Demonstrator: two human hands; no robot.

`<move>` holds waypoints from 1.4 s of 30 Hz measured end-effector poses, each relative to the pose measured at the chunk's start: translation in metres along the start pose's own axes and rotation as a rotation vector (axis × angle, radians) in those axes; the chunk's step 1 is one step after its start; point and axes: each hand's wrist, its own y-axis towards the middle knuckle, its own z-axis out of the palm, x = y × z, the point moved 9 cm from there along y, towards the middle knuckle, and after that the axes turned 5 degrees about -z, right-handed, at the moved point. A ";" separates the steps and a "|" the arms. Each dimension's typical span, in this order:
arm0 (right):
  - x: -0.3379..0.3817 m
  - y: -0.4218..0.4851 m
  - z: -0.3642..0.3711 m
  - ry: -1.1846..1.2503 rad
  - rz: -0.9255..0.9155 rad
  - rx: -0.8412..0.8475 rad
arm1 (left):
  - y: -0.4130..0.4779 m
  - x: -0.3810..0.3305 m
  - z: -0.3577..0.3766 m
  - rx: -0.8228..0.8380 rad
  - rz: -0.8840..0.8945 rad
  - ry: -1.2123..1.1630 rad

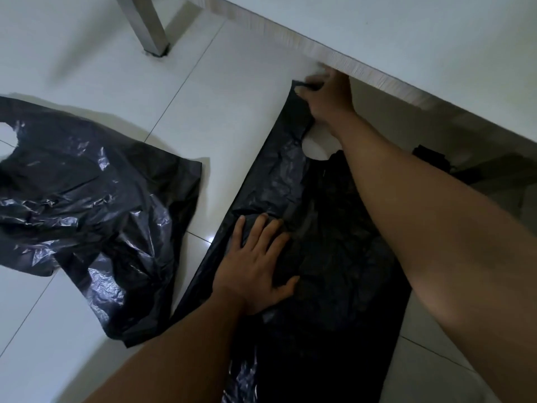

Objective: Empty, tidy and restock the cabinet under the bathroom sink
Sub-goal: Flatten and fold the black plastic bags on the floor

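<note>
Counting two black bags (pixel 87 199) (pixel 343 228), two hands (pixel 255 271) (pixel 328 97)

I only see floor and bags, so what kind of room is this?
Probably a bathroom or other tiled room at home. Clues: glossy white floor tiles, a metal leg standing on them, and a white cabinet-like panel. The left hand presses and the right hand pulls a black bag flat.

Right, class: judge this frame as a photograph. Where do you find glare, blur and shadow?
Head view: dim overall; glare streaks the crumpled bag and dots the floor tile. Head view: motion blur smears the metal leg and the right hand gripping the flat bag; the left hand pressing it is sharper.
</note>
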 end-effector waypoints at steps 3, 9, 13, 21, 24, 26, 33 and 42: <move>0.003 -0.008 -0.015 -0.306 -0.082 -0.197 | 0.002 0.001 -0.001 0.003 -0.004 -0.009; -0.002 -0.102 0.067 -0.575 -0.757 0.151 | 0.002 0.001 0.000 0.013 -0.003 0.015; -0.022 -0.068 0.048 -0.694 -0.460 0.072 | 0.002 0.001 0.000 -0.004 0.001 0.038; -0.120 -0.173 -0.074 -0.401 0.197 -0.530 | 0.003 0.000 -0.002 0.006 0.003 0.045; -0.156 -0.186 -0.087 -0.457 0.358 -0.476 | 0.002 0.000 -0.002 -0.003 -0.006 0.028; -0.162 -0.174 -0.094 -0.473 0.320 -0.449 | 0.001 -0.001 -0.003 -0.009 -0.009 0.023; -0.158 -0.117 -0.130 -0.399 0.155 -0.449 | 0.001 0.000 -0.002 -0.021 -0.008 0.029; -0.121 -0.255 -0.070 -0.319 0.127 -0.626 | -0.003 -0.003 -0.005 -0.089 0.024 0.018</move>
